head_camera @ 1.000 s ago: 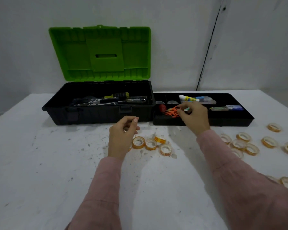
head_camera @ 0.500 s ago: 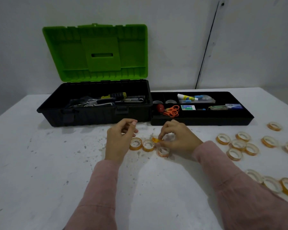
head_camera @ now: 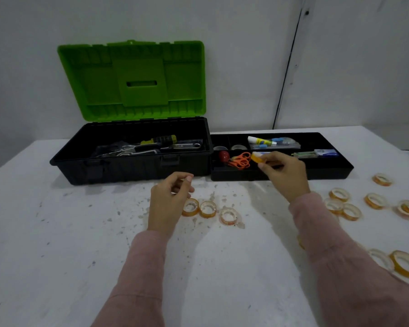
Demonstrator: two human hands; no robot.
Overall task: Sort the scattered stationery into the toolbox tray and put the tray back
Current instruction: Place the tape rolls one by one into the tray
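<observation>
My right hand (head_camera: 285,174) pinches a small yellow tape roll (head_camera: 257,158) over the front compartment of the black toolbox tray (head_camera: 328,173), beside the orange scissors (head_camera: 240,160). My left hand (head_camera: 168,200) hovers loosely curled above the table and holds nothing, just left of three tape rolls (head_camera: 207,209) lying in a row. The tray stands to the right of the open toolbox (head_camera: 132,171), whose green lid (head_camera: 137,79) is raised. Several more tape rolls (head_camera: 345,204) lie scattered on the table at the right.
The tray also holds a glue tube (head_camera: 261,140), a red ball (head_camera: 223,156) and small packets (head_camera: 326,153). A screwdriver (head_camera: 159,139) and metal tools lie in the toolbox. The wall stands right behind. Bare white table (head_camera: 57,232) spreads to the left and front.
My right hand picked a yellow tape roll off the table and carried it up over the tray. The row on the table has one roll fewer. My left hand barely moved.
</observation>
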